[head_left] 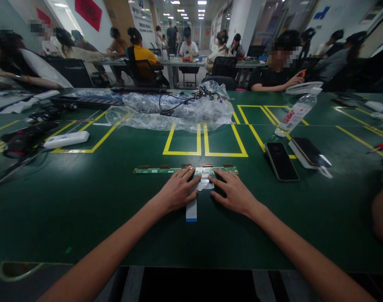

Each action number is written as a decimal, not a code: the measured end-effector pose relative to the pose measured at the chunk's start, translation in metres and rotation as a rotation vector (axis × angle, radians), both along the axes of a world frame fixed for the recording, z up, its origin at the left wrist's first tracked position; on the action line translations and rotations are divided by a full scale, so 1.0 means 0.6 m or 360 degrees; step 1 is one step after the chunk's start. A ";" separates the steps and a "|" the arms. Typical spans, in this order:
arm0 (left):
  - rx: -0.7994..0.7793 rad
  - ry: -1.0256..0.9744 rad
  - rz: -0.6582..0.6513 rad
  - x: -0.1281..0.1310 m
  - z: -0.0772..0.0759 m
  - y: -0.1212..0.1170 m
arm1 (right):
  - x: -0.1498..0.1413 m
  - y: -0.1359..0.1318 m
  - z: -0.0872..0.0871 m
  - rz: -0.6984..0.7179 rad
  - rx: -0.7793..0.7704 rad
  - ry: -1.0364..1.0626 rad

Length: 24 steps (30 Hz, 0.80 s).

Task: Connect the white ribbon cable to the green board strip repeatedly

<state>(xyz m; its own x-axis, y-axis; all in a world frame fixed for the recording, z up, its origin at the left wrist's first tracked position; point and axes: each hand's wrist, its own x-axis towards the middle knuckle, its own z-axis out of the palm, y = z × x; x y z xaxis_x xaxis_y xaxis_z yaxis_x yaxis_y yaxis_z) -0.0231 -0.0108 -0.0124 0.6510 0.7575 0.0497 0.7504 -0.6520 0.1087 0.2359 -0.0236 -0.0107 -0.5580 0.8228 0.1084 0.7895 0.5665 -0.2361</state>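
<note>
Centrally, two hands (180, 188) (233, 192) on one circuit board (156, 170), one ribbon (191, 210) — blue-tipped

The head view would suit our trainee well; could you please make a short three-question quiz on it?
1. True or false: the bottle is nearer the right hand than the left hand.
2. Choose one: the tape on the table is A) red, B) yellow, C) white.
3. Fill in: on the near side of the board, the white ribbon ends in a ____ tip.
Key: 1 true; 2 B; 3 blue.
</note>
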 end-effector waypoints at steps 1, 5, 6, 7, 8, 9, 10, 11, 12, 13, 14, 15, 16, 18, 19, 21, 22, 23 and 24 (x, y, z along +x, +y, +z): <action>0.0004 0.0007 0.0002 0.000 0.001 -0.001 | -0.001 0.000 0.000 -0.0003 0.0003 0.0002; 0.0014 0.0019 -0.0003 0.002 0.004 -0.003 | -0.001 0.000 -0.002 0.0001 0.0034 0.0004; 0.0015 0.0016 -0.0002 0.002 0.004 -0.003 | -0.001 0.000 -0.003 0.0010 0.0048 -0.0001; 0.0018 0.0013 0.0001 0.003 0.005 -0.004 | 0.000 0.000 -0.004 0.0020 0.0065 -0.0008; 0.0022 0.0013 0.0008 0.004 0.006 -0.004 | 0.000 0.000 -0.004 0.0030 0.0082 -0.0013; 0.0028 0.0016 0.0016 0.005 0.007 -0.005 | 0.001 0.000 -0.005 0.0039 0.0101 -0.0017; 0.0032 0.0022 0.0022 0.006 0.008 -0.005 | 0.002 0.000 -0.006 0.0046 0.0118 -0.0017; 0.0035 0.0029 0.0028 0.007 0.009 -0.006 | 0.002 0.000 -0.006 0.0051 0.0131 -0.0016; 0.0034 0.0035 0.0032 0.008 0.010 -0.006 | 0.003 0.000 -0.007 0.0052 0.0138 -0.0014; 0.0031 0.0040 0.0035 0.009 0.011 -0.007 | 0.003 0.001 -0.007 0.0053 0.0141 -0.0014; 0.0026 0.0043 0.0038 0.009 0.012 -0.007 | 0.003 0.001 -0.006 0.0055 0.0142 -0.0015; 0.0021 0.0045 0.0038 0.010 0.014 -0.007 | 0.004 0.001 -0.006 0.0058 0.0140 -0.0019; 0.0014 0.0048 0.0036 0.010 0.015 -0.007 | 0.005 0.002 -0.005 0.0062 0.0136 -0.0023; -0.0011 0.0055 0.0028 0.009 0.016 -0.007 | 0.006 0.002 -0.003 0.0073 0.0126 -0.0023; -0.0024 0.0057 0.0021 0.008 0.017 -0.007 | 0.007 0.002 -0.002 0.0077 0.0120 -0.0018; -0.0040 0.0056 0.0005 0.006 0.016 -0.006 | 0.008 0.002 -0.002 0.0082 0.0109 -0.0003; -0.0038 0.0052 -0.0004 0.005 0.015 -0.006 | 0.009 0.002 -0.002 0.0084 0.0104 0.0001; -0.0033 0.0047 -0.0013 0.004 0.014 -0.006 | 0.009 0.002 -0.003 0.0085 0.0102 0.0001; -0.0027 0.0042 -0.0021 0.003 0.014 -0.005 | 0.009 0.002 -0.004 0.0085 0.0102 -0.0002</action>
